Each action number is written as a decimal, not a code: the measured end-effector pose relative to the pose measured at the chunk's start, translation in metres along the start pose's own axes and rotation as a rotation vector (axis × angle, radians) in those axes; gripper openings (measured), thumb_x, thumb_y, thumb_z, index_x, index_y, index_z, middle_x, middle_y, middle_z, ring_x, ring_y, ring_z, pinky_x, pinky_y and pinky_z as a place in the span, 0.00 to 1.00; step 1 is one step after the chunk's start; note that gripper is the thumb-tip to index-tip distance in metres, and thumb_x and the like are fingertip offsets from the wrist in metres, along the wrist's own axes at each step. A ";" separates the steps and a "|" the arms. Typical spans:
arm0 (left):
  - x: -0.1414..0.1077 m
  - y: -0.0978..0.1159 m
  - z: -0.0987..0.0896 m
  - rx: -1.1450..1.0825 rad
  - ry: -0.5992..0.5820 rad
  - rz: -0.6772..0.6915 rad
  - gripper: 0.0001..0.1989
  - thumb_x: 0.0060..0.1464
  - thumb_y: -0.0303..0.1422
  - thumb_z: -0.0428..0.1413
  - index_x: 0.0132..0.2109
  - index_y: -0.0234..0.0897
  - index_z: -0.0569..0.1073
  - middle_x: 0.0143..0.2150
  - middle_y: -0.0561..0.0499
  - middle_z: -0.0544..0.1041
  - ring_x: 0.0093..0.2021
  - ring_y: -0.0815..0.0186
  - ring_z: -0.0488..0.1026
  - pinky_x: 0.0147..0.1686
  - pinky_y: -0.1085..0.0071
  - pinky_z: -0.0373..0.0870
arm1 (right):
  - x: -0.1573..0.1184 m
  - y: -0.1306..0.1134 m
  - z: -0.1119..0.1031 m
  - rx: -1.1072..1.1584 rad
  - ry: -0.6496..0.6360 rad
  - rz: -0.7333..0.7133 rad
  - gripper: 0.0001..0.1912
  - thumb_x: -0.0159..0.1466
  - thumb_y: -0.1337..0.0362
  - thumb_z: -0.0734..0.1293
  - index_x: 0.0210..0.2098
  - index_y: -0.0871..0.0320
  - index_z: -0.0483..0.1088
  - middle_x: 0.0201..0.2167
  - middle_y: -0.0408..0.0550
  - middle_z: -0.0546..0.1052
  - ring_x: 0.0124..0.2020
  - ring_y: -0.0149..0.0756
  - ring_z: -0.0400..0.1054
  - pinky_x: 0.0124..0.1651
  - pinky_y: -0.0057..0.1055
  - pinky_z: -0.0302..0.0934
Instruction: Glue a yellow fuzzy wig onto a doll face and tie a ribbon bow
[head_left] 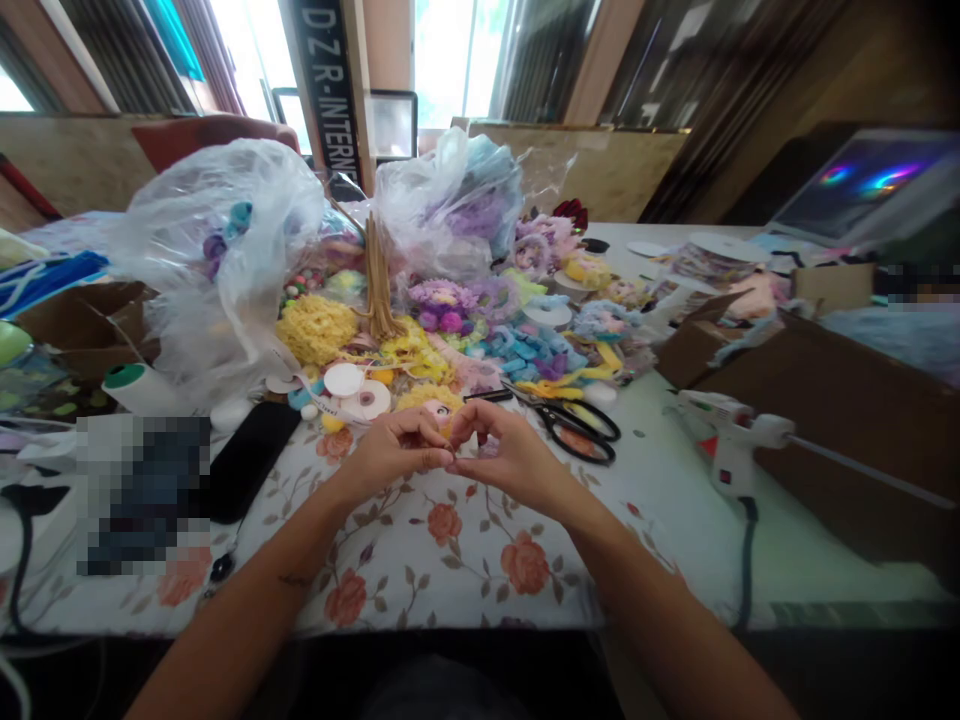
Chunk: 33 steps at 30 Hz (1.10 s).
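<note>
My left hand (pixel 394 450) and my right hand (pixel 510 455) meet over the flowered cloth, thumbs and fingertips pinched together. Whatever lies between the fingertips is too small or hidden to make out. Just behind them is a doll's head (pixel 433 408) with curly yellow hair and a painted eye, partly covered by my fingers. Black-handled scissors (pixel 581 430) lie to the right of my right hand. Beyond my left hand are ribbon spools (pixel 370 398) and a white printed ribbon (pixel 319 398).
Yellow fluffy yarn (pixel 319 328), blue fuzzy pieces (pixel 532 350) and clear plastic bags (pixel 225 230) heap up at the back. On the right, a glue gun (pixel 731 430) rests against a cardboard box (pixel 840 430). A black phone (pixel 253 460) lies at left.
</note>
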<state>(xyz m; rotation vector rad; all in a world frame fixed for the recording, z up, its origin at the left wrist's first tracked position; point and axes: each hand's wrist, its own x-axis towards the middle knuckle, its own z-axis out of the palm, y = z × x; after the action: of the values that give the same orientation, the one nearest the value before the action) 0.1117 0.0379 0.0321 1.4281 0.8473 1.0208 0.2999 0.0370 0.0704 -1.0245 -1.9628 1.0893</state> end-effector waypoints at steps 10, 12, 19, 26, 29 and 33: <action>0.013 -0.012 -0.021 0.209 0.496 0.033 0.21 0.48 0.39 0.60 0.49 0.36 0.71 0.44 0.46 0.73 0.46 0.62 0.70 0.44 0.67 0.68 | 0.014 0.031 -0.022 0.646 0.198 0.266 0.15 0.45 0.64 0.77 0.30 0.56 0.70 0.27 0.40 0.73 0.30 0.30 0.68 0.36 0.29 0.59; 0.016 -0.017 -0.022 0.351 0.492 0.000 0.26 0.47 0.40 0.60 0.52 0.35 0.69 0.50 0.42 0.71 0.52 0.58 0.68 0.48 0.63 0.67 | 0.015 0.041 -0.030 0.762 0.244 0.321 0.14 0.45 0.64 0.76 0.29 0.56 0.71 0.28 0.40 0.74 0.31 0.28 0.68 0.35 0.27 0.59; 0.024 -0.013 -0.021 0.610 0.388 -0.121 0.34 0.50 0.45 0.57 0.60 0.34 0.60 0.52 0.36 0.70 0.54 0.52 0.68 0.50 0.56 0.65 | 0.012 0.056 -0.034 0.965 0.280 0.411 0.14 0.45 0.66 0.76 0.29 0.55 0.70 0.27 0.38 0.74 0.30 0.27 0.68 0.33 0.24 0.60; 0.041 0.007 -0.025 0.884 0.203 -0.254 0.38 0.48 0.51 0.55 0.61 0.37 0.59 0.44 0.41 0.75 0.46 0.49 0.73 0.44 0.57 0.67 | 0.010 0.062 -0.038 1.065 0.263 0.387 0.15 0.46 0.65 0.75 0.32 0.54 0.69 0.25 0.36 0.73 0.27 0.25 0.67 0.32 0.24 0.61; 0.049 0.010 -0.019 0.873 0.202 -0.317 0.42 0.43 0.49 0.60 0.62 0.36 0.59 0.52 0.36 0.72 0.51 0.46 0.70 0.47 0.56 0.66 | 0.009 0.065 -0.041 1.030 0.289 0.321 0.14 0.48 0.63 0.74 0.32 0.53 0.68 0.24 0.36 0.72 0.27 0.26 0.66 0.32 0.25 0.61; 0.045 0.003 -0.012 0.748 0.184 -0.222 0.44 0.39 0.44 0.64 0.62 0.37 0.57 0.57 0.36 0.68 0.55 0.47 0.67 0.51 0.55 0.64 | 0.009 0.067 -0.042 1.074 0.313 0.302 0.12 0.49 0.64 0.73 0.31 0.53 0.68 0.26 0.36 0.72 0.29 0.28 0.67 0.36 0.27 0.62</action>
<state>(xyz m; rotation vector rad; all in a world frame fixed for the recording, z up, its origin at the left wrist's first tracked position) 0.1169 0.0832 0.0403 1.8085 1.5963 0.6904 0.3508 0.0828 0.0309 -0.7863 -0.7455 1.7180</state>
